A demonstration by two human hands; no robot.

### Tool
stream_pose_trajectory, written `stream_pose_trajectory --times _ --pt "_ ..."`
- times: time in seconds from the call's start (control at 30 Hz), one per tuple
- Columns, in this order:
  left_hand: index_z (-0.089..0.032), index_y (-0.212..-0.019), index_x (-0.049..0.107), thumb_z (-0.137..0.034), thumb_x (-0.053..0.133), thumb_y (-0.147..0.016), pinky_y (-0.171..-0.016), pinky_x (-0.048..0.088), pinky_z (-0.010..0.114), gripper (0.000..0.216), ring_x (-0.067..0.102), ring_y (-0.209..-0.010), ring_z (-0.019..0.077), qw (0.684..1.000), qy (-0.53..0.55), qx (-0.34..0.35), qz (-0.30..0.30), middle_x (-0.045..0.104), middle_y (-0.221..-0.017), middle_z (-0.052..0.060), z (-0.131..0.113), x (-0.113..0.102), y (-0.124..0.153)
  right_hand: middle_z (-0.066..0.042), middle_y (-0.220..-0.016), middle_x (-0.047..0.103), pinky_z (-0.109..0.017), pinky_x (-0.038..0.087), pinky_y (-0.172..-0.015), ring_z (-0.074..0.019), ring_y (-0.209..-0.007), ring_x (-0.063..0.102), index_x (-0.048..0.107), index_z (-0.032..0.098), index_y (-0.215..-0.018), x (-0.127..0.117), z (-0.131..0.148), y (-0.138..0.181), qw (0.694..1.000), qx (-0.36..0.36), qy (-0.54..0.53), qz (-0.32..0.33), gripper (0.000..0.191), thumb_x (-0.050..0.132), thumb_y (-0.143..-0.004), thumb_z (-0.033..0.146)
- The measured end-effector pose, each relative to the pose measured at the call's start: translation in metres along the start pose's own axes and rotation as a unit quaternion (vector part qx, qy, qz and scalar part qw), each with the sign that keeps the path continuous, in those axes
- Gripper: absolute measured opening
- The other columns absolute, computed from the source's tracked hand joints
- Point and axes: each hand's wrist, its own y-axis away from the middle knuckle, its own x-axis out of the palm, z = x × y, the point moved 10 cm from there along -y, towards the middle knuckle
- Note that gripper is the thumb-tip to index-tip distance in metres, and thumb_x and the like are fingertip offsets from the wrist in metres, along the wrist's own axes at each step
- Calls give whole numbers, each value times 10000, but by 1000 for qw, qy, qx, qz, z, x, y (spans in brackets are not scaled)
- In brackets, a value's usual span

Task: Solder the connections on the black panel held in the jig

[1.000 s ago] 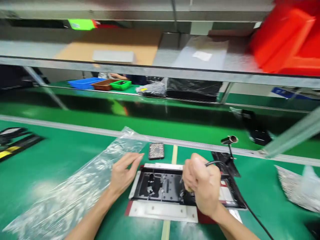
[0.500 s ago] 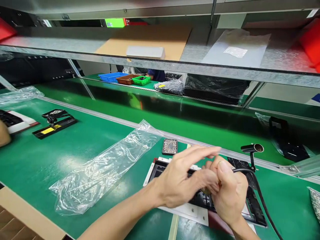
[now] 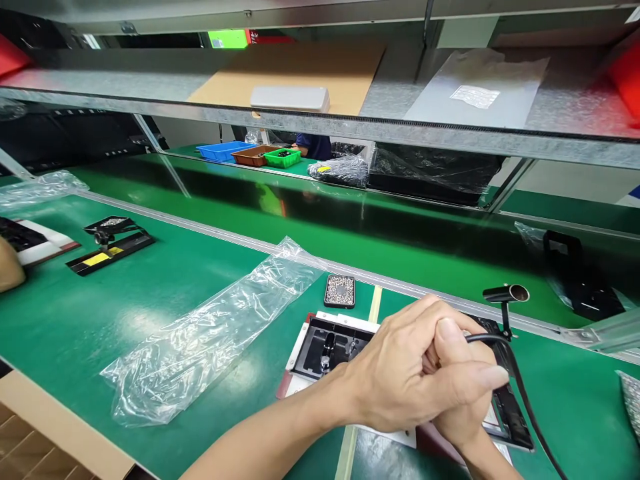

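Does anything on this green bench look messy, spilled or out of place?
Nothing looks spilled or broken. The only untidy thing is a crumpled clear plastic bag lying loose and slantwise on the green mat, left of the black tray. The small screws sit contained in their little dish. Both hands are clasped together around a corded tool.

The green surface (image 3: 100, 313) carries a crumpled clear plastic bag (image 3: 210, 337) at its middle. Just beyond the bag lies a small black tray of screws (image 3: 340, 291), beside a yellow stripe (image 3: 374, 297). Near it rests a black part in a white fixture (image 3: 327, 347). Far left lies a black stand with a yellow label (image 3: 107, 241).
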Motion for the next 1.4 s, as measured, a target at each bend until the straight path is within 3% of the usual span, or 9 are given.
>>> stream_pose_trajectory --times 0.17,0.37,0.67,1.4 --pt "-192 -1100 685 -433 616 -1026 -963 531 407 262 657 -1051 248 1000 -9 -1 17 691 -1115 85 3 1 1 29 -555 301 -299 212 -414 -109 -501 238 383 212 -593 -7 -3 2 999 -31 28 -23 591 622 -1039 516" --pt "-193 -1116 675 -457 573 -1035 -931 515 398 294 646 -1019 245 1000 -26 6 -2 686 -1088 81 10 -1 2 35 -627 334 -266 272 -463 -114 -563 304 421 212 -664 -13 -14 5 998 -41 20 -30 471 678 -1016 390" --pt "-179 -1114 680 -416 582 -1010 -889 506 405 277 640 -969 248 999 -29 25 -22 678 -1055 96 12 -2 6 49 -581 287 -280 199 -438 -101 -508 230 381 212 -619 -10 -13 9 997 -55 42 -26 506 691 -1001 332" --pt "-173 -1115 655 -355 606 -993 -905 471 371 225 613 -969 217 999 -8 35 -21 653 -1056 54 14 -1 7 55 -593 289 -246 201 -413 -91 -510 239 382 208 -630 -12 -9 8 992 -102 72 -25 476 670 -999 290"
